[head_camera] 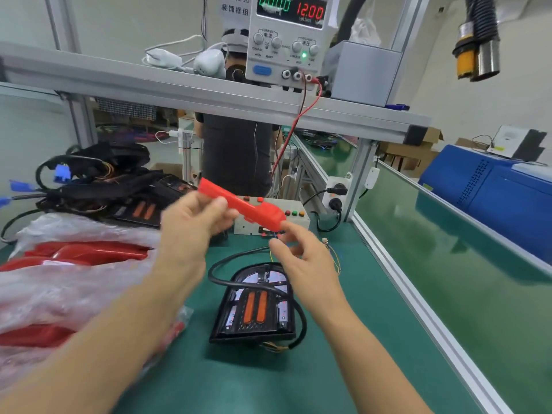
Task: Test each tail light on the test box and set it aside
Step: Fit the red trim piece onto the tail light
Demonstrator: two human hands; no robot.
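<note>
My left hand (pixel 191 222) grips a long red plastic lens piece (pixel 242 206) near its left end and holds it in the air, tilted down to the right, in front of the white test box (pixel 298 224). My right hand (pixel 295 246) hovers just under the piece's right end with fingers loosely bent; whether it touches the piece is unclear from the blur. A black tail light (pixel 257 306) with two orange strips lies on the green mat below, its black cable looping around it.
Red lenses in clear plastic bags (pixel 74 264) pile up at the left. Black tail lights with wiring (pixel 119 186) are stacked at the back left. A power supply (pixel 289 40) stands on the shelf. An aluminium rail (pixel 418 294) borders the mat on the right.
</note>
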